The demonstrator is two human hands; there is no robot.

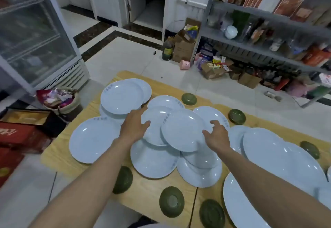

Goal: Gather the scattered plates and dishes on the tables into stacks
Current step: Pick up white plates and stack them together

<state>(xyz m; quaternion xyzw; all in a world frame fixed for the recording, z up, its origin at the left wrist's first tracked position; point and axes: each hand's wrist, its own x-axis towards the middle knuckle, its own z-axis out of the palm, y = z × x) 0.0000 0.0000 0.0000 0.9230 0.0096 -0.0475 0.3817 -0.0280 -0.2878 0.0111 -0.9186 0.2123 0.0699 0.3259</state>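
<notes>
Table: a pale wooden table (148, 188) runs under both your forearms.
Near dishes: three green dishes (172, 201) sit upside down on the wood, closer to you than your fingers.
Lower plates: two pale blue plates (155, 161) overlap flat on the table, below and between your wrists.
Left hand: your left hand (133, 125) holds the left rim of the second plate (155, 125), thumb on top and the other fingers reaching along its far edge.
Right hand: your right hand (217, 136) curls its fingers over the right rim of the top plate (182, 131), thumb on its face.
Top plate: it lies between your two hands, overlapping the second plate and raised above the lower plates.
Right of your fingers: two large oval platters (284, 157) overlap, with a green dish at their far edge.
Left of your fingers: a single plate (93, 139) lies flat, apart from your left hand.
Beyond your fingers: a short stack of plates (121, 96) stands past your left fingertips; two more green dishes lie past your right.
Floor: a dark bottle (167, 48) and cardboard boxes (184, 48) stand by a metal shelf (250, 48); a glass-door fridge (35, 30) is at far left.
</notes>
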